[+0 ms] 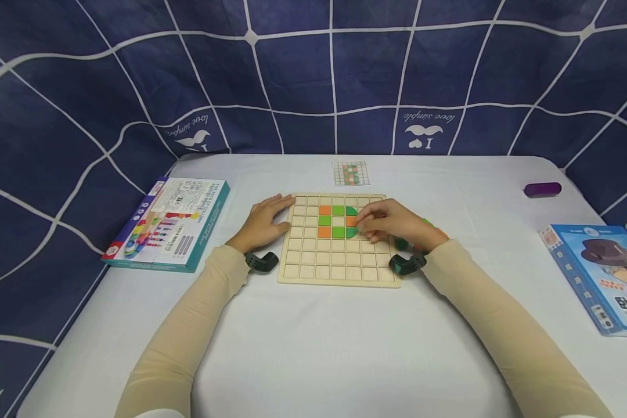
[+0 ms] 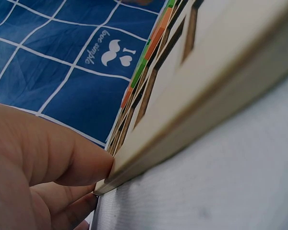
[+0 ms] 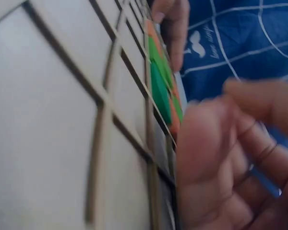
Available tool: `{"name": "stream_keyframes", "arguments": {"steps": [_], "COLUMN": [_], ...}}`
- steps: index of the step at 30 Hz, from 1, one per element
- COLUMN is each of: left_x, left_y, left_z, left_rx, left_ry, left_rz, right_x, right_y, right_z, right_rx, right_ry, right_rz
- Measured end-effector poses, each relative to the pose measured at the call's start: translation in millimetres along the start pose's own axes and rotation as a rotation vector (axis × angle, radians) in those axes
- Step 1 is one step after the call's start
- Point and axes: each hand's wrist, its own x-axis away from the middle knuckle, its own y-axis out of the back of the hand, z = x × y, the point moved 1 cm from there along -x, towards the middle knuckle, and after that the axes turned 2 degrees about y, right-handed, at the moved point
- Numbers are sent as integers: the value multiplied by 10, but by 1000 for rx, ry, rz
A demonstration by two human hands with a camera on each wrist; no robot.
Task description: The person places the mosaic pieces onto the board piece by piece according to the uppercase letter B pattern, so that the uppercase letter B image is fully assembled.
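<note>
A wooden grid board (image 1: 313,271) lies on the table, with several orange, green and rounded dark green tiles (image 1: 338,232) set in a ring around one bare cell. At the board's left edge rests my left hand (image 1: 261,223), fingers extended toward the upper left corner; its thumb (image 2: 89,160) touches the rim in the left wrist view. My right hand (image 1: 392,223) is over the board's right side, fingertips beside the orange tile (image 1: 350,221) of the ring's right column. Its thumb and index finger are bent close together in the right wrist view, with no tile showing between them.
A small printed pattern card (image 1: 351,173) lies behind the board. Loose green and orange pieces (image 1: 401,244) are partly hidden under my right wrist. A toy box (image 1: 167,226) lies left, a blue box (image 1: 601,278) right, and a purple oblong object (image 1: 542,190) at the back right.
</note>
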Motion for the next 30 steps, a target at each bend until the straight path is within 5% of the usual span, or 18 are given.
{"name": "stream_keyframes", "arguments": {"steps": [6, 20, 30], "left_x": [-3, -4, -12], "left_y": [2, -16, -5], "left_z": [-16, 13, 20], "left_rx": [-3, -7, -5], "left_ry": [-3, -8, -3], "left_rz": [4, 5, 15], "right_x": [180, 570, 659], "right_y": [222, 843, 1086], "right_z": [-22, -258, -476], "right_rx": [-38, 160, 183], "right_ry": [40, 5, -85], "right_rz": [-46, -220, -206]}}
